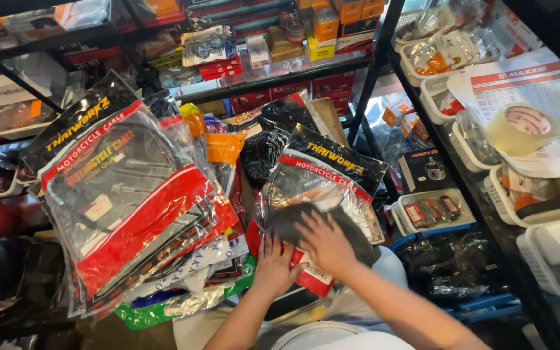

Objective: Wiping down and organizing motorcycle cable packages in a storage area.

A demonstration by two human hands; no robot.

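Shelves packed with boxes stand behind a clear cable packet [322, 188], whose long side runs up and away from both hands; the right hand [325, 243] presses a dark cloth [306, 220] on it with fingers spread, nearer than the left hand [273, 262], which maybe grips its bottom edge.

place: motorcycle-parts shop | evidence: metal shelves [280, 81] crammed with boxed stock, bagged cables [131, 194]

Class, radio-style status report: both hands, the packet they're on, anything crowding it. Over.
Left hand steadying plastic packet. Right hand pressing dark cloth onto it. Leaning stack of packets crowds its left.
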